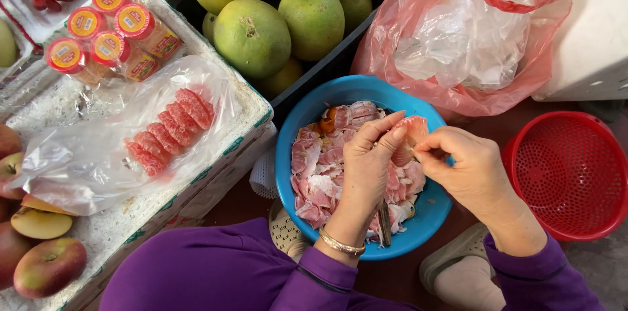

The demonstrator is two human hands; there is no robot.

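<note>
Seen from my remote seat: my left hand [367, 160] and right hand [472, 168] meet over the blue bowl [296, 129], both pinching one pink pomelo segment [410, 138] held just above the bowl's far half. The left fingers are curled closed on the segment's near edge; a dark, slim knife handle [384, 223] pokes out below that palm. The right thumb and forefinger are closed on the segment's right end, the other fingers loosely bent.

Open room is tight. The bowl's left rim sits just beside the white foam box [252, 105], its far rim near the dark crate [340, 56], and its right rim near the red mesh basket [570, 173]; a strip of bare reddish floor shows between bowl and basket.

The bowl is smooth plastic, filled with ragged pink and white peelings [320, 173]. The basket is perforated plastic. On the rough foam box lies a crinkled clear bag [85, 160] holding a row of peeled pink segments [169, 131], beside small tubs with red and yellow lids [104, 26]. The crate holds round, dull green pomelos [252, 37]. A thin pink plastic bag [468, 30] stuffed with clear bags sits beyond the bowl. Apples [49, 266] lie at the left edge.
</note>
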